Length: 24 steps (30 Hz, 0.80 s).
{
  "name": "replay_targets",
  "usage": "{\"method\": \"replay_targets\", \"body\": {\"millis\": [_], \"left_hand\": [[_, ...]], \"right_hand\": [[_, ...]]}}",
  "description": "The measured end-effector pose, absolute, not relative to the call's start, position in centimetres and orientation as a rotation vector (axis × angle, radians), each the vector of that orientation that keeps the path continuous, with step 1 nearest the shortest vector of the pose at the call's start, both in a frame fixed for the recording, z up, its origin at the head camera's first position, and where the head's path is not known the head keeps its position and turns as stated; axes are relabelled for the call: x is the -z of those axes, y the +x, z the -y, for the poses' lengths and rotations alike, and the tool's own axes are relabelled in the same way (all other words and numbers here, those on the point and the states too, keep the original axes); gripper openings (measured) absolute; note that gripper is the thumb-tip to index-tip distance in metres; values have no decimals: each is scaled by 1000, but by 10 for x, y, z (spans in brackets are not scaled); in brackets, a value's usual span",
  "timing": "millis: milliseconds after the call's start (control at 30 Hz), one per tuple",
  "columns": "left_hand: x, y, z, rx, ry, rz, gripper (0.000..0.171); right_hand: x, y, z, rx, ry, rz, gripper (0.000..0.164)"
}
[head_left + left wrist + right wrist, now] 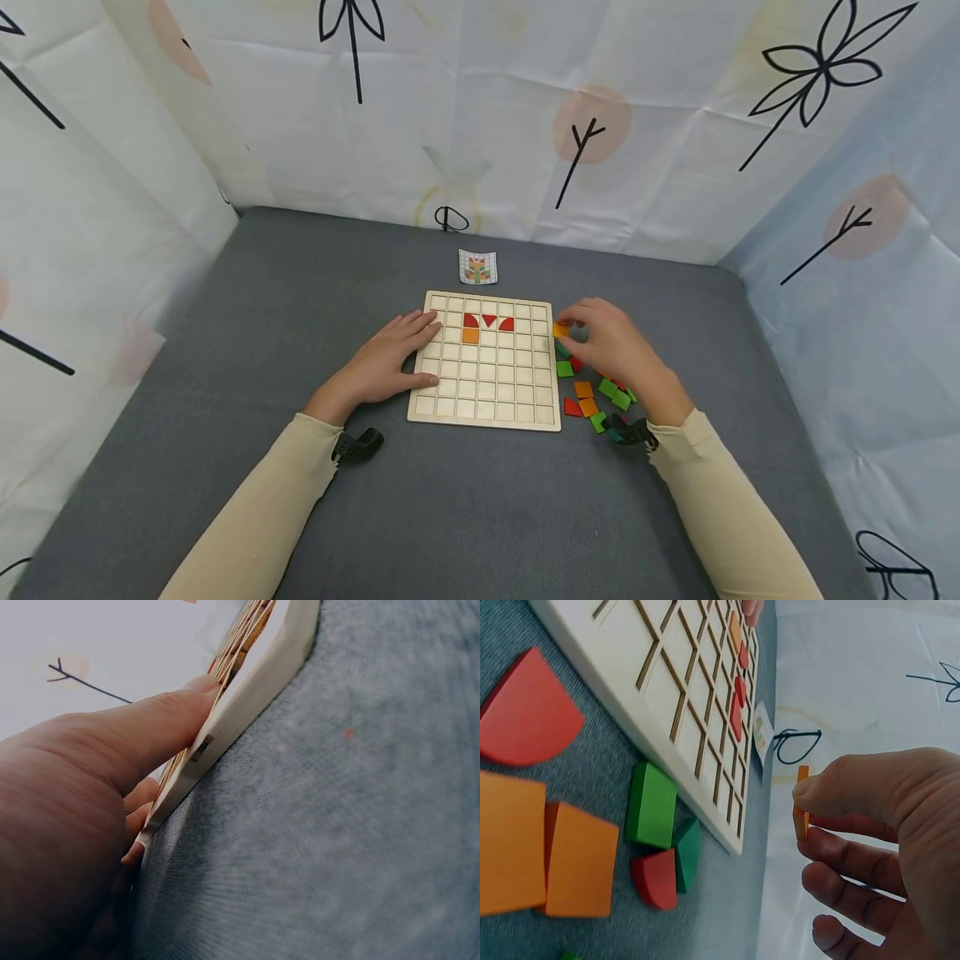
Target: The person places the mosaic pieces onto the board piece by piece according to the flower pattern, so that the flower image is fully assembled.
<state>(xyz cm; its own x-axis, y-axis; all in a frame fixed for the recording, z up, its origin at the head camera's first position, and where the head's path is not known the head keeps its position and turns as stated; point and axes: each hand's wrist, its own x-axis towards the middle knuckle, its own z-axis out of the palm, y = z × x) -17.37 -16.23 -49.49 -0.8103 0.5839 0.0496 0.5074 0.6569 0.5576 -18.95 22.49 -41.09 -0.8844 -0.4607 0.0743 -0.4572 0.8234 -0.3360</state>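
A wooden grid board (483, 400) lies on the grey table, its small square cells edged by raised strips. Near its top sit two red quarter-circle tiles (507, 324), a red triangle tile (489, 320) and one orange square tile (470, 336). My left hand (390, 354) rests on the board's left edge, fingers and thumb extended over the rim. Just off the right edge, my right hand (611, 337) pinches an orange tile (801, 817) between thumb and index finger, raised above the table in the right wrist view. Its other fingers are loosely bent.
Loose tiles in green (565, 368), orange (583, 389) and red (572, 407) lie scattered right of the board, partly under the right forearm. A small pattern card (477, 267) lies behind the board. Printed cloth (487, 125) hangs around the table's back and sides.
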Motion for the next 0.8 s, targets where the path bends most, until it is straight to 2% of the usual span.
{"method": "replay_targets", "body": {"millis": [800], "left_hand": [[493, -172, 162, -856, 914, -2736, 94]], "right_hand": [[404, -192, -188, 549, -865, -2941, 22]]}}
